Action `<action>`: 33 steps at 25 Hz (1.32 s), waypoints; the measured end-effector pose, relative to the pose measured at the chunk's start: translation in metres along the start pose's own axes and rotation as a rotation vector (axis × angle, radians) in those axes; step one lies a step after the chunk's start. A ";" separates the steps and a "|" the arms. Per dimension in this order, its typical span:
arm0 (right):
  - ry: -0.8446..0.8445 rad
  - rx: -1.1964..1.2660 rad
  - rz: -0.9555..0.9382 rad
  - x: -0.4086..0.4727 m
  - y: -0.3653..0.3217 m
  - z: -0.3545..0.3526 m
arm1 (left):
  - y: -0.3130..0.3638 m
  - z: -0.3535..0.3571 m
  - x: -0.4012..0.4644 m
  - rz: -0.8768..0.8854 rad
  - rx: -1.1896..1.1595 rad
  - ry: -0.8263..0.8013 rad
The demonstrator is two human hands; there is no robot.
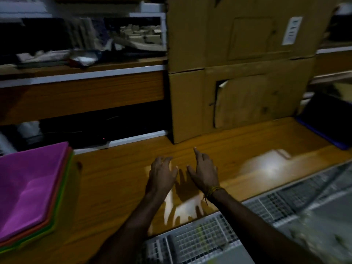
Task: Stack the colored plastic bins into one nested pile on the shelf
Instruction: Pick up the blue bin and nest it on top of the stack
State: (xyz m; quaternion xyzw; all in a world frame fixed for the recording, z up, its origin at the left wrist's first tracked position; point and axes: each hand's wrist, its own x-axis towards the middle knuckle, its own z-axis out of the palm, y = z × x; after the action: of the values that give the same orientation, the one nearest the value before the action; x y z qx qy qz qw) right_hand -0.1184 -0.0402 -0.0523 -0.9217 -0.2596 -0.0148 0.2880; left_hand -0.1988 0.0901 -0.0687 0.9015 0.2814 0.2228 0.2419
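My left hand and right hand hover over the tabletop, fingers spread, holding nothing. The bins sit nested at far left, pink on top. They look light, stiff, slick; I'd take them by the rims.

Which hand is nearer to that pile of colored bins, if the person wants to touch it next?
The left hand, probably: the bin pile sits to its left, while the right hand lies farther away.
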 end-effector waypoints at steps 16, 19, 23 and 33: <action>0.253 -0.065 0.389 0.005 0.322 -0.168 | 0.295 0.226 0.003 0.348 -0.089 -0.394; 0.298 -0.090 0.409 0.023 0.363 -0.189 | 0.334 0.258 0.012 0.384 -0.122 -0.423; 0.358 -0.133 0.420 0.060 0.412 -0.214 | 0.384 0.302 0.039 0.431 -0.157 -0.443; 0.515 -0.255 0.485 0.211 0.548 -0.309 | 0.502 0.431 0.146 0.431 -0.356 -0.525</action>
State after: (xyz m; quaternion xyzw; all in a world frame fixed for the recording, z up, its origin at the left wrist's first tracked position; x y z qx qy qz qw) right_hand 0.3693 -0.4910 -0.0441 -0.9510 0.0510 -0.2095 0.2218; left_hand 0.3415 -0.3177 -0.0858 0.9103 -0.0291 0.0752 0.4060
